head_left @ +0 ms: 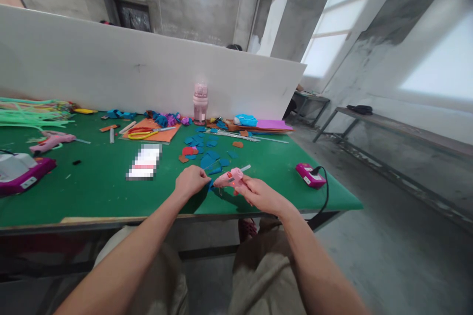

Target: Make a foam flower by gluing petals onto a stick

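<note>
My right hand (259,194) is wrapped round the handle of a pink hot glue gun (229,177). A clear glue stick (245,169) juts from its back end, and its nozzle points left. My left hand (191,180) is closed in a pinch at a small blue piece (211,184), right at the nozzle tip. Whether that piece is paper or felt I cannot make out. Just beyond my hands lie several blue cut pieces (207,161) and a red round piece (187,150).
A pink bottle (200,104) stands against the white partition (155,69). Scissors (148,132) lie on orange sheets (168,136). Left are another pink glue gun (51,142) and green strips (29,115). A magenta power socket (309,175) with a black cord sits on the green table (266,157).
</note>
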Available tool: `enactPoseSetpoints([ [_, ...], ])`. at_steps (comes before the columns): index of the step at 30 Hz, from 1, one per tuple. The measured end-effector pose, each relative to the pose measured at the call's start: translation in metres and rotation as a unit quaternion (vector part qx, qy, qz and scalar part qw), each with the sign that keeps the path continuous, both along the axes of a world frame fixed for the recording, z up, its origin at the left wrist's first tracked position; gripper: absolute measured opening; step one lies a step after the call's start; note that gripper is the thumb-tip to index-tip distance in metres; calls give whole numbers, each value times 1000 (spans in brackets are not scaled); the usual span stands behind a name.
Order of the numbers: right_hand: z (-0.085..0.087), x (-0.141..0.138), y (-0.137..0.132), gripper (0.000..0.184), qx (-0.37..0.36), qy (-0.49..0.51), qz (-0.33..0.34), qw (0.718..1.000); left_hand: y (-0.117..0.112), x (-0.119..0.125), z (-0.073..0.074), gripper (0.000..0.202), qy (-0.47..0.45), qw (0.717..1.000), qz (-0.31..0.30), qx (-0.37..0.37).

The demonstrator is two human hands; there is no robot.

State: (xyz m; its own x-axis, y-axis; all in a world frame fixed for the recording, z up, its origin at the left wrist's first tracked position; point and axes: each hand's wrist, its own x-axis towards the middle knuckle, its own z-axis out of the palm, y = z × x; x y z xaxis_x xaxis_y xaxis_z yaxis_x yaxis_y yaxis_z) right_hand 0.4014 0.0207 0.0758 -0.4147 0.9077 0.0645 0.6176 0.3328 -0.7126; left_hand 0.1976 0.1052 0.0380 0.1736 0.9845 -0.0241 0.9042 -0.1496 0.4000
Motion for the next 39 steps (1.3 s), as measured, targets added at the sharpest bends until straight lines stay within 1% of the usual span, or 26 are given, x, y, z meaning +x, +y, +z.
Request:
enactPoseSetpoints([
  [7, 2, -2, 0, 31, 20, -22, 3, 1000, 0, 0, 1, 24, 3, 1000, -2, -9],
  [14, -1, -3, 1, 34, 16, -22, -5, 1000, -1, -1, 1, 25, 5, 1000, -10, 0],
  [20, 0, -5, 1, 34, 14, -19, -11, 1000, -1, 0, 2, 24, 6, 1000, -3, -5],
  [33, -2, -5, 3, 35, 25, -36, -3, 999, 1, -1, -1, 25, -1, 1000, -10, -2],
  [39, -1, -5, 3, 34, 20, -26, -6, 999, 1, -1, -1, 25, 3, 1000, -14, 1],
])
